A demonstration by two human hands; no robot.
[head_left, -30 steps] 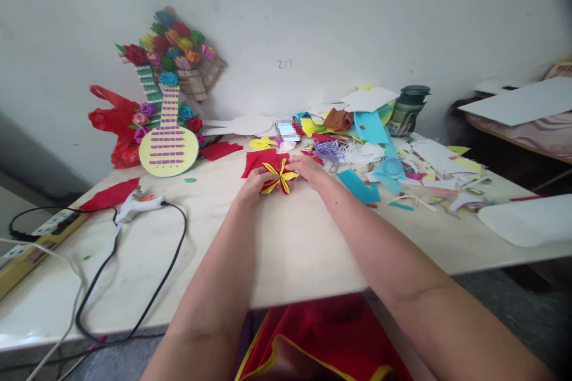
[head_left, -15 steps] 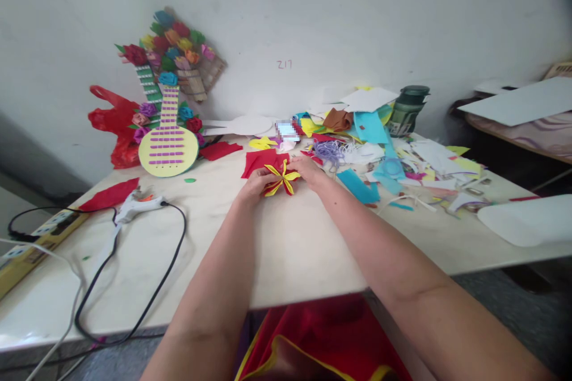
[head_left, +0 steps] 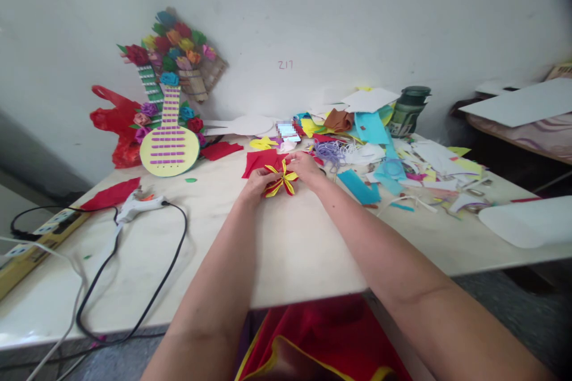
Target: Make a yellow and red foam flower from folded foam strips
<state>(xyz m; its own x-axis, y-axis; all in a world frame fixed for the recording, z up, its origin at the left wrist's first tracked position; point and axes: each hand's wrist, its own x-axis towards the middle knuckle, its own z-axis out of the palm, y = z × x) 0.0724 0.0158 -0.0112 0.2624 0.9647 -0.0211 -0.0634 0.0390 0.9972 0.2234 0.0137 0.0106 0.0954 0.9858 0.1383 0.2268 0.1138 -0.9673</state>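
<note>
Red-and-yellow folded paper flower (head_left: 279, 180) pinched between two hands

The flower sits low over the pale desk (head_left: 286, 250), near its middle and just in front of a flat red paper sheet (head_left: 258, 161). The left hand (head_left: 254, 183) has its fingers curled closed on the left petals. The right hand (head_left: 308, 168) pinches the upper right petals. A white glue gun (head_left: 134, 207) lies well to the left, and a heap of coloured paper scraps (head_left: 384, 158) lies to the right.
</note>
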